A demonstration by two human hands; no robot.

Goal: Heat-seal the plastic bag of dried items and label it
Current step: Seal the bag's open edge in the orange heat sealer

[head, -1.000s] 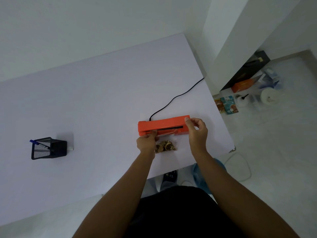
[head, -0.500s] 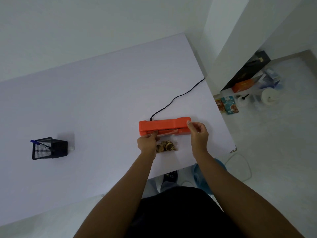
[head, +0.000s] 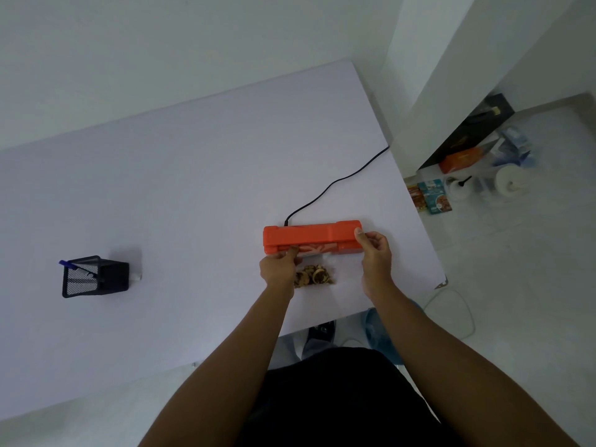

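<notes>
An orange heat sealer [head: 309, 234] lies on the white table [head: 193, 188], near its front right. A clear plastic bag [head: 314, 275] of brown dried slices lies just in front of it, with its top edge tucked into the sealer's slot. My left hand [head: 279, 269] pinches the bag's top left corner at the slot. My right hand [head: 375, 256] grips the sealer's right end, thumb on top of the lid. The lid sits low over the bag's mouth.
A black power cable [head: 338, 180] runs from the sealer's back off the table's right edge. A black mesh pen holder [head: 96, 277] with a blue pen stands at the left. Boxes and packets [head: 467, 156] lie on the floor to the right.
The sealer's lid has come down over the bag's top edge, narrowing the dark slot. My right hand moved down with it; my left hand stayed on the bag.
</notes>
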